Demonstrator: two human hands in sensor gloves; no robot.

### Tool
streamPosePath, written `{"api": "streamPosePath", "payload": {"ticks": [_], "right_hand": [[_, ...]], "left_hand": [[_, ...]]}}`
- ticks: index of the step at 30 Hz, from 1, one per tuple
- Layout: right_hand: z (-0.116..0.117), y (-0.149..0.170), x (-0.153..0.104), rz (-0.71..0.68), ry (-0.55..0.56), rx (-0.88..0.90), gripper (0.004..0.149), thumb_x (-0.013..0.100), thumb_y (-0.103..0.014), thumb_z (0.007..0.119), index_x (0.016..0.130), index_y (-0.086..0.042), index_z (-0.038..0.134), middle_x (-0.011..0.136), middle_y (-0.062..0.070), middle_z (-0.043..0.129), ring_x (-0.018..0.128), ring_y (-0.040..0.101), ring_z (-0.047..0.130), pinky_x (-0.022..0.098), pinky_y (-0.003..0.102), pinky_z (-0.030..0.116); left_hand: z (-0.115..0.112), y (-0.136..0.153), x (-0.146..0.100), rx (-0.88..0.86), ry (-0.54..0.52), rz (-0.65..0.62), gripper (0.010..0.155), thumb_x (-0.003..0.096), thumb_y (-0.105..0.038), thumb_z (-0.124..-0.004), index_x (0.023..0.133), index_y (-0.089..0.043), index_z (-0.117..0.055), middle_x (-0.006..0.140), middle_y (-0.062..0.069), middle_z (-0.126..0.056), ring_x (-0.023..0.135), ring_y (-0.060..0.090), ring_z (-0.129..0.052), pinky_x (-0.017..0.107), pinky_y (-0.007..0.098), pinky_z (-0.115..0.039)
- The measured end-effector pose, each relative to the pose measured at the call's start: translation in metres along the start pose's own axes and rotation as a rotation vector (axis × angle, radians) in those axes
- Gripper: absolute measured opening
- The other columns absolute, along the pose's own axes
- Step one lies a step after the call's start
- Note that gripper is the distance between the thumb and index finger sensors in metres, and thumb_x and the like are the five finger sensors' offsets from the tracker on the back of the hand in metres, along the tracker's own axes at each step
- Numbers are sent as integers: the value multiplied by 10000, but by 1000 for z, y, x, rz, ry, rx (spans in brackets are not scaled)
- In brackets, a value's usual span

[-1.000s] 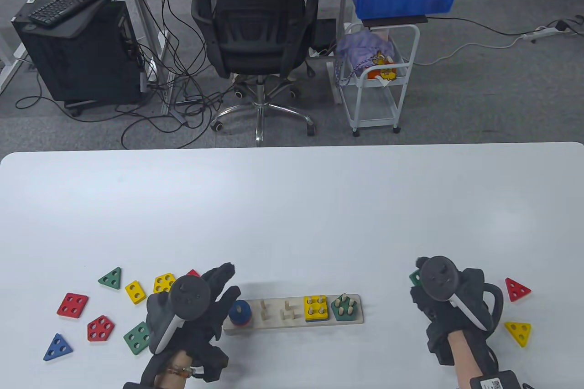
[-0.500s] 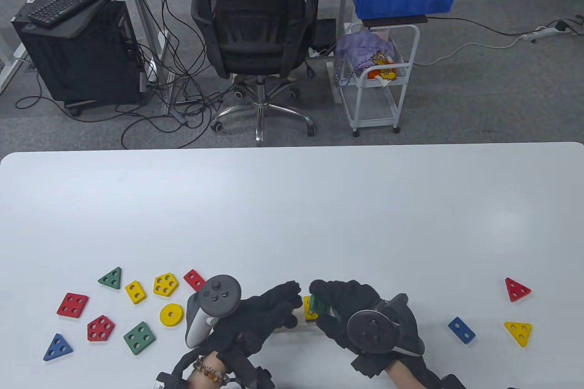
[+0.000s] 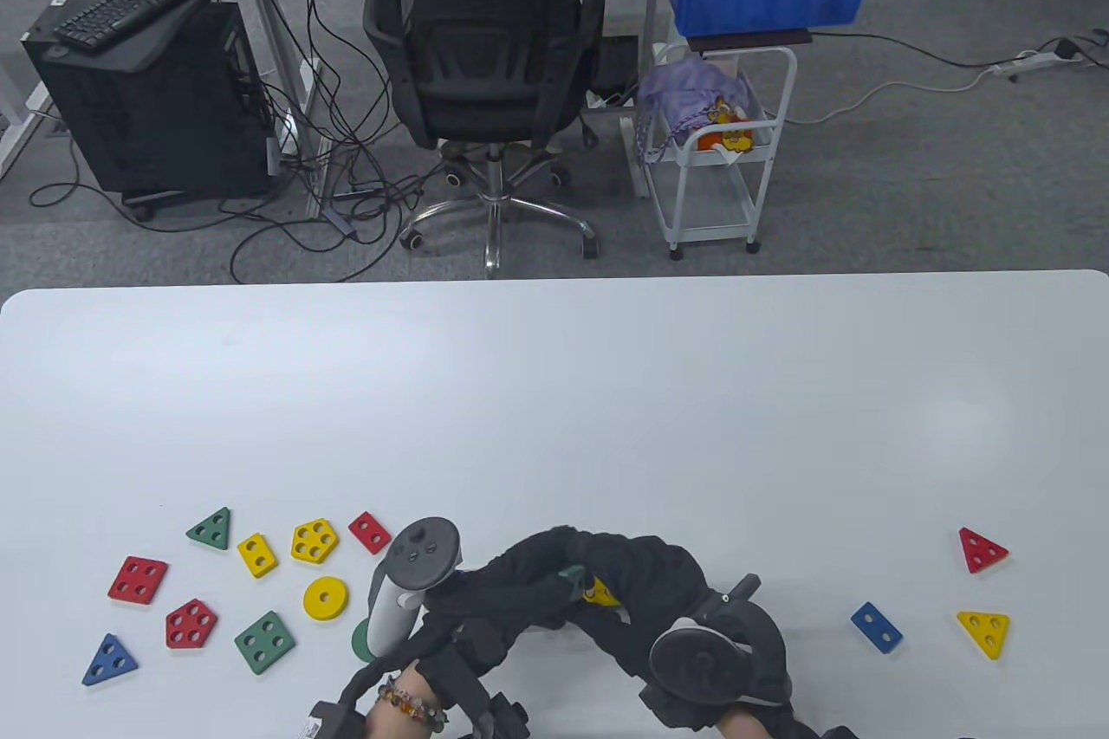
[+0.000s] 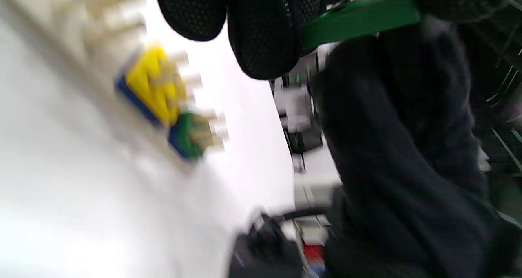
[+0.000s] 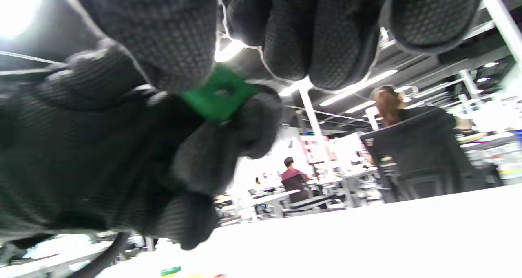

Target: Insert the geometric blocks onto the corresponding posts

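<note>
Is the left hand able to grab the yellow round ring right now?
Probably yes. The yellow ring lies flat on the table just left of the left hand, with nothing on top of it. But that hand's fingers are at the green block with the right hand, so it would need to let go first.

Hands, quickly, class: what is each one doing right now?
Left hand: fingers touch the green block; a full grip cannot be told.
Right hand: fingers grip the green block.

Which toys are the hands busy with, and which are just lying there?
Busy with:
green block, pinched between right hand and left hand
peg board

Just lying there:
yellow ring
blue rectangle
red triangle
red square
</note>
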State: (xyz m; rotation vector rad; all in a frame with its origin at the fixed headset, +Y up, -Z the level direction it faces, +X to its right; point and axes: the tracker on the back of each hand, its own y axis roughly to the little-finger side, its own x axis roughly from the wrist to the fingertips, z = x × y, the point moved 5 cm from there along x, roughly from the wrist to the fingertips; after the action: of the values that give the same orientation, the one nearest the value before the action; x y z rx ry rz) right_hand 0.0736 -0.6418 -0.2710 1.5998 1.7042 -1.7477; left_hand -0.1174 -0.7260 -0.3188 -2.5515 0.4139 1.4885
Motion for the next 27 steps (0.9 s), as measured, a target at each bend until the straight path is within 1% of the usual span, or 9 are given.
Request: {"api": "streamPosePath", "payload": {"ticks": [2, 5, 9, 11, 13, 19, 21, 23, 27], "right_hand": [[-3, 16, -1, 50, -8, -52, 695, 377, -424, 882, 962, -137, 638, 896, 155, 802, 724, 390, 882, 507, 628, 731], [-10, 52, -3, 170, -38, -105, 693, 387, -428, 872, 969, -135, 635, 908, 164, 794, 738, 403, 874, 519, 647, 714], [-19, 88, -7, 298, -79, -191, 689, 393, -434, 861, 973, -138, 637, 930, 177, 775, 769, 427, 848, 556, 699, 647], [-22, 106, -11, 354, -101, -226, 683, 399, -434, 857, 975, -141, 637, 939, 183, 766, 779, 435, 839, 567, 714, 624], [-22, 116, -14, 387, -119, -231, 678, 403, -433, 853, 975, -138, 639, 943, 187, 762, 782, 440, 834, 570, 721, 614], [-18, 130, -17, 429, -182, -271, 668, 410, -435, 841, 975, -142, 641, 951, 190, 755, 793, 447, 825, 578, 729, 599], [-14, 130, -17, 425, -202, -283, 664, 411, -436, 838, 975, -143, 642, 953, 190, 753, 796, 448, 823, 579, 732, 595], [-11, 130, -17, 420, -223, -300, 661, 414, -440, 832, 975, -145, 643, 954, 190, 754, 800, 449, 821, 583, 736, 588], [-7, 130, -18, 416, -249, -326, 657, 417, -441, 826, 976, -150, 642, 961, 187, 748, 809, 448, 816, 590, 743, 576]], "left_hand": [[14, -2, -4, 75, -85, -10, 690, 367, -610, -797, 987, -361, -624, 1006, -63, -779, 823, 97, -937, 699, 426, -725], [37, -3, -13, 248, -198, -24, 667, 357, -596, -824, 968, -389, -656, 1018, -66, -760, 850, 99, -909, 716, 440, -700], [50, 0, -17, 411, -252, -8, 644, 363, -579, -826, 966, -402, -683, 1036, -73, -743, 887, 115, -884, 736, 469, -671], [49, 4, -16, 460, -214, 9, 627, 373, -555, -825, 968, -419, -684, 1063, -95, -712, 944, 132, -834, 756, 495, -634], [48, 6, -15, 543, -227, 26, 615, 374, -530, -836, 964, -438, -690, 1082, -119, -677, 990, 142, -780, 773, 512, -601], [31, 9, -9, 1026, -236, 63, 621, 350, -522, -860, 946, -495, -687, 1085, -196, -658, 1053, 123, -698, 807, 528, -540], [25, 11, -6, 1154, -233, 72, 670, 345, -523, -863, 972, -507, -628, 1086, -217, -647, 1055, 118, -693, 809, 524, -539], [21, 15, -4, 1205, -220, 83, 728, 340, -535, -859, 1000, -512, -553, 1079, -223, -653, 1051, 117, -697, 808, 514, -546], [20, 16, -2, 1177, -214, 86, 733, 340, -541, -853, 1004, -508, -544, 1078, -222, -654, 1049, 107, -701, 805, 508, -553]]}}
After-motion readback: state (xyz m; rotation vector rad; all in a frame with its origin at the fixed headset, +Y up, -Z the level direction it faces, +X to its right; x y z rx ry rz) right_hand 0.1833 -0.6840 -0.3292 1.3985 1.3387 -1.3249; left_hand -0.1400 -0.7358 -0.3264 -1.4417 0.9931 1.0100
